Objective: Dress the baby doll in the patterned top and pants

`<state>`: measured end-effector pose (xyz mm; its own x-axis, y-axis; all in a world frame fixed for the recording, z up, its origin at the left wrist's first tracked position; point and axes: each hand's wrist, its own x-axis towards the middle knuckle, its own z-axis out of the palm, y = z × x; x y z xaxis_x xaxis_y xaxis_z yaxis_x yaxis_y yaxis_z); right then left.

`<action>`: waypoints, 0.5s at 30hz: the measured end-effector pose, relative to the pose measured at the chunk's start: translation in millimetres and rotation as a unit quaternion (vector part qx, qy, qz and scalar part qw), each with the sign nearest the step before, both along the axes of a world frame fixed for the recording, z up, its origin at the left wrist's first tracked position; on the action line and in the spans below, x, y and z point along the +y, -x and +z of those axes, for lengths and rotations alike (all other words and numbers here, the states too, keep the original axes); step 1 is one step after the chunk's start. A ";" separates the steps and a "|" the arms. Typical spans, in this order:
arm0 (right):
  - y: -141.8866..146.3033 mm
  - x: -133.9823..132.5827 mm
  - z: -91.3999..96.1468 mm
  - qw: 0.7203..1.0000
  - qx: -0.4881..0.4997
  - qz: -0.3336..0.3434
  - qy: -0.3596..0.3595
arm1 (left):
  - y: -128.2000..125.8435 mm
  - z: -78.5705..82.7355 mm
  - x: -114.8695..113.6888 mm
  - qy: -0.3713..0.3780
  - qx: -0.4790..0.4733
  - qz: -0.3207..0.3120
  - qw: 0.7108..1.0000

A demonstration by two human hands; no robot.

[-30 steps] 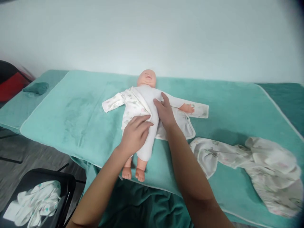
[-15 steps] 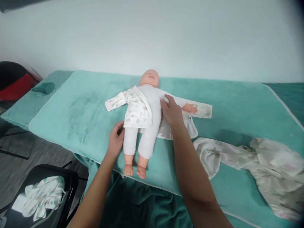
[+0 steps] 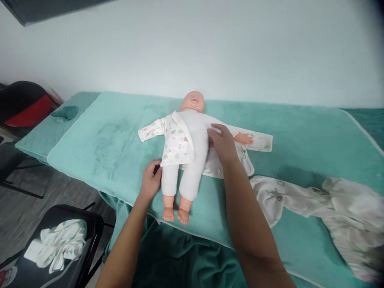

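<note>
Curling my left hand (image 3: 151, 181) at the jacket (image 3: 175, 146) hem, grip unclear, I rest my right hand (image 3: 224, 145) loosely open against the doll (image 3: 195, 130).

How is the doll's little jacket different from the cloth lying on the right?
The jacket is on the doll, open at the front; the cloth lies crumpled by itself. The cloth looks bigger than the jacket. Both are white with tiny prints.
</note>
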<state>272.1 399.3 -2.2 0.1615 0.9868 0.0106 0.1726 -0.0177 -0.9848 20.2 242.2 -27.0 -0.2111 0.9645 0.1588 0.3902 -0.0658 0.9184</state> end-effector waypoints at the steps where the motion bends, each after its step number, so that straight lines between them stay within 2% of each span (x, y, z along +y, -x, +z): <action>1: 0.8 0.0 0.9 1.000 0.023 0.000 0.018 | 0.7 0.3 -0.1 -0.002 -0.010 -0.008 1.000; 3: -0.6 -0.7 5.0 0.999 0.027 0.002 0.033 | 2.1 0.4 0.6 -0.005 -0.030 -0.018 0.999; 5: -8.5 -1.5 10.9 0.999 -0.041 -0.007 0.009 | 3.0 -0.8 1.5 -0.004 -0.040 -0.015 0.999; 7: -24.0 -2.0 17.0 0.987 -0.145 -0.061 -0.020 | 3.1 -3.2 1.6 0.001 -0.041 -0.006 0.999; 9: -44.0 -1.8 20.8 0.961 -0.231 -0.149 -0.027 | 2.5 -5.4 1.1 -0.010 -0.049 0.005 0.999; 11: -63.0 -0.7 20.4 0.935 -0.283 -0.213 -0.008 | 0.9 -4.1 1.6 -0.054 -0.053 0.027 0.997; 12: -70.3 0.2 18.5 0.929 -0.298 -0.222 0.008 | -0.6 -1.1 3.0 -0.085 -0.041 0.044 0.995; 15: -80.9 4.1 8.8 0.927 -0.321 -0.192 0.034 | -11.8 20.1 16.1 -0.181 0.041 0.087 0.979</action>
